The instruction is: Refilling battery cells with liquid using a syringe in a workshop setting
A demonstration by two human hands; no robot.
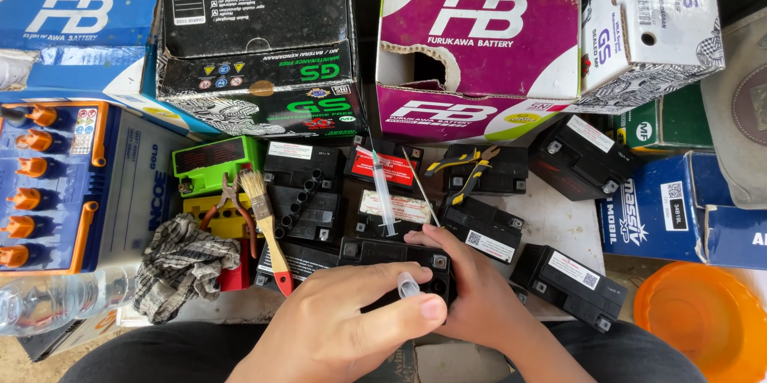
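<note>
In the head view, a small black battery is seen at the near edge of the white surface, close to its middle. The left hand is laid over the battery's near side, and a small clear cap is pinched between its thumb and forefinger just above the battery's top. The right hand is wrapped around the battery's right end, fingers closed on the casing.

More black batteries are crowded around it. A cluster with round filler ports is set just to the left, two with white labels and lie to the right, and another is tilted toward the far right corner. A clear syringe is laid across the batteries directly behind the hands, its needle pointing away. Yellow-handled pliers rest on a battery further back. A paintbrush with a red-tipped wooden handle lies at a slant left of the held battery, beside red-handled pliers on a yellow block. A green battery is placed behind those, and a checked rag is bunched at the near left edge.

Cardboard boxes are ranged along the far edge: a blue one, a black one, a torn magenta one whose contents cannot be made out, and a white one. A large blue battery with orange caps is stood at the left, a clear bottle lies in front of it, and an orange bowl is seen at the near right.
</note>
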